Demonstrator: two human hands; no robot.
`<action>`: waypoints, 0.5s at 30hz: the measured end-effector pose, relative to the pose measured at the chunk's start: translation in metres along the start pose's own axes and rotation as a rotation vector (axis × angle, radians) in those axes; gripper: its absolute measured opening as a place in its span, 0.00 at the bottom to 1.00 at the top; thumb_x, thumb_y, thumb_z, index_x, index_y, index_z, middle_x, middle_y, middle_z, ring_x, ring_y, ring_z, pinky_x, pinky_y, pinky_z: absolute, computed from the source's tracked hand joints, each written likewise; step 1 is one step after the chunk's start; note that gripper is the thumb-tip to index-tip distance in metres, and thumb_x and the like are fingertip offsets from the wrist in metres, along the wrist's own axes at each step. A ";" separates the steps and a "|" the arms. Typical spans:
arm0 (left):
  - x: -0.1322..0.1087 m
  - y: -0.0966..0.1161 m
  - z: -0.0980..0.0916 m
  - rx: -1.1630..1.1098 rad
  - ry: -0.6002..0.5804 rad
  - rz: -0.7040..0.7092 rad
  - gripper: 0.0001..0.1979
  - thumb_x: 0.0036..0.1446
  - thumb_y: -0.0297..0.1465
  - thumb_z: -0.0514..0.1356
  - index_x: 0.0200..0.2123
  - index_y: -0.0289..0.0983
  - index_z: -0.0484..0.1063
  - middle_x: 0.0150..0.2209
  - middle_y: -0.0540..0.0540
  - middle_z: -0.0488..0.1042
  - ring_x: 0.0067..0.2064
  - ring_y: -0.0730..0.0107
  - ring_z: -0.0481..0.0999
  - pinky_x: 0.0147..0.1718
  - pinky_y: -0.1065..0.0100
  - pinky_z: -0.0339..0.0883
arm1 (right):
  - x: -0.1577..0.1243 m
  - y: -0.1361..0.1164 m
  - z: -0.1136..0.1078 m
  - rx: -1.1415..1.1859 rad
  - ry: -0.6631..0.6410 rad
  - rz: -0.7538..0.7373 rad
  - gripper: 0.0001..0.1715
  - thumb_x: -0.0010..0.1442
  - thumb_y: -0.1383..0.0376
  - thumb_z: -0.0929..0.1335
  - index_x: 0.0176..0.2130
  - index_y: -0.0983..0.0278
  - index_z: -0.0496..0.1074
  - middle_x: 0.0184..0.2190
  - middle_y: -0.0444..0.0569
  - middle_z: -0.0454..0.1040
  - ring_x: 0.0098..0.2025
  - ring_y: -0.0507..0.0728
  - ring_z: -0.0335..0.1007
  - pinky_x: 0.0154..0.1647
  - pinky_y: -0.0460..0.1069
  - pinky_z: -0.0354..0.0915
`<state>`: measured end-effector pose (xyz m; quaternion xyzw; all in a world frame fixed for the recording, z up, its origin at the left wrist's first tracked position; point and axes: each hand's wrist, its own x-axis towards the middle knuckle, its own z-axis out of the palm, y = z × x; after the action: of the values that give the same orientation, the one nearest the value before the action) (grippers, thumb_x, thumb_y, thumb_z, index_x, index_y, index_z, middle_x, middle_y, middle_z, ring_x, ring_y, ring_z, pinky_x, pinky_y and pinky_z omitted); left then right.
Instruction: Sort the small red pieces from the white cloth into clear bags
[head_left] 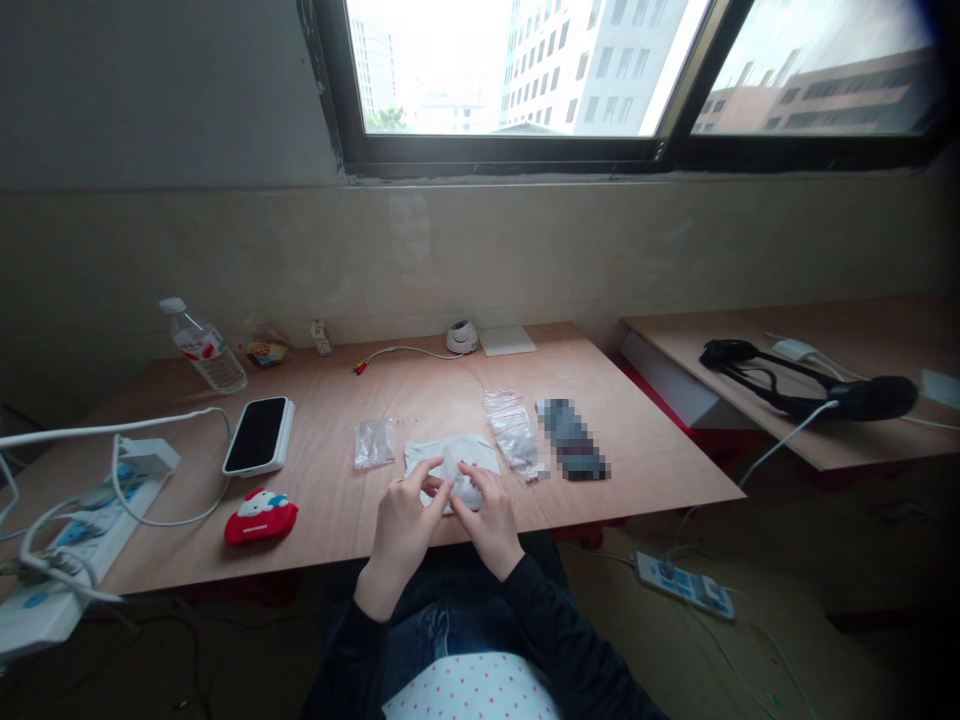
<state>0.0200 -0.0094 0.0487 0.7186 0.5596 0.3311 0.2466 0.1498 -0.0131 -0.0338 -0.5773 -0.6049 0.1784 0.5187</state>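
A crumpled white plastic bag (451, 466) lies on the plywood table (330, 500), near its front edge. My left hand (406, 510) and my right hand (487, 510) meet over it, with the fingertips of both pinching its near part. To the left lies a small clear zip bag (373, 444). To the right are a clear bag with pinkish contents (512, 435) and a pixelated, blurred-out dark item (571, 440). Neither hand touches these.
A black phone in a white case (259, 436), a red plush pouch (260, 518), a white power strip (97, 530) with cables, and a water bottle (202, 347) sit on the table's left side. A small white dome camera (462, 337) stands at the back by the wall.
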 end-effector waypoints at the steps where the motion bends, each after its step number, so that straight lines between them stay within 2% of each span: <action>1: 0.000 0.001 0.000 -0.037 -0.004 -0.002 0.16 0.55 0.36 0.58 0.46 0.38 0.71 0.33 0.44 0.79 0.36 0.62 0.78 0.37 0.66 0.69 | 0.000 -0.001 0.000 0.010 0.005 0.006 0.20 0.52 0.64 0.68 0.47 0.63 0.71 0.43 0.54 0.74 0.48 0.62 0.67 0.51 0.58 0.62; 4: -0.003 0.005 -0.002 -0.188 -0.056 0.020 0.18 0.56 0.39 0.57 0.48 0.38 0.70 0.37 0.44 0.79 0.39 0.63 0.77 0.38 0.67 0.69 | 0.001 -0.005 0.000 0.051 0.007 0.060 0.22 0.52 0.60 0.69 0.46 0.64 0.72 0.43 0.55 0.74 0.48 0.63 0.67 0.51 0.58 0.62; 7: -0.004 0.008 -0.004 -0.301 -0.083 0.047 0.17 0.57 0.38 0.56 0.47 0.38 0.70 0.40 0.44 0.78 0.41 0.64 0.77 0.40 0.67 0.68 | 0.004 -0.009 -0.002 0.158 -0.035 0.142 0.18 0.55 0.59 0.67 0.45 0.64 0.73 0.42 0.55 0.75 0.48 0.62 0.69 0.51 0.58 0.63; 12: 0.000 0.003 -0.006 -0.271 0.069 0.023 0.14 0.55 0.37 0.58 0.43 0.38 0.72 0.40 0.45 0.77 0.39 0.66 0.75 0.38 0.67 0.66 | 0.013 -0.018 -0.013 0.372 -0.143 0.187 0.13 0.56 0.63 0.65 0.38 0.63 0.76 0.38 0.51 0.78 0.43 0.61 0.72 0.47 0.56 0.66; 15: 0.003 -0.001 -0.007 -0.240 0.100 0.028 0.13 0.53 0.36 0.59 0.42 0.38 0.73 0.43 0.45 0.76 0.42 0.65 0.74 0.40 0.67 0.65 | 0.017 -0.027 -0.021 0.466 -0.264 0.161 0.11 0.55 0.64 0.65 0.34 0.63 0.77 0.34 0.49 0.78 0.40 0.60 0.73 0.44 0.54 0.67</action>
<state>0.0140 -0.0065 0.0532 0.6743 0.5173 0.4345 0.2982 0.1570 -0.0134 0.0035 -0.4602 -0.5624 0.4270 0.5382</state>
